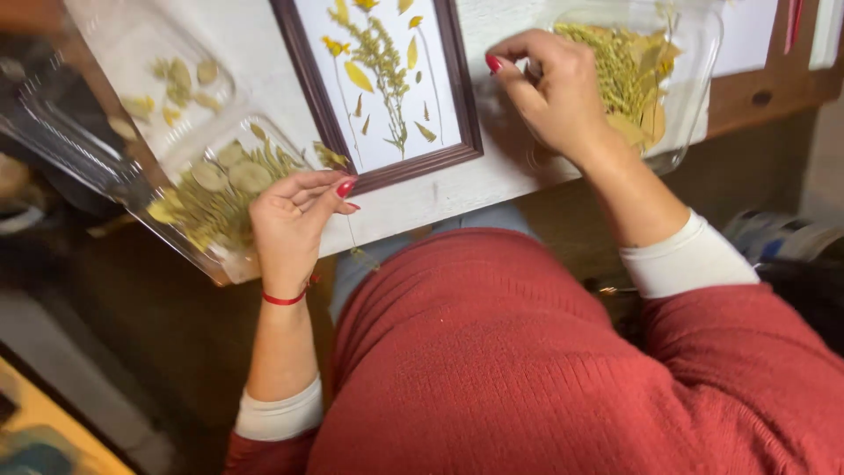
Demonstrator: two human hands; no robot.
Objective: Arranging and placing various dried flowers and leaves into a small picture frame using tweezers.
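White table [457, 189]: left hand [290, 220] pinches thin stem [353, 237].

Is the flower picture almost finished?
Partly. The dark brown wooden frame already holds yellow petals and green sprigs on white paper. The left hand pinches a thin dried stem over the clear plastic tray of pressed green leaves. The right hand reaches by the clear tray of yellow-green sprigs. Bare white gaps remain.

clear plastic leaf containers [176, 114], left and right [694, 70]
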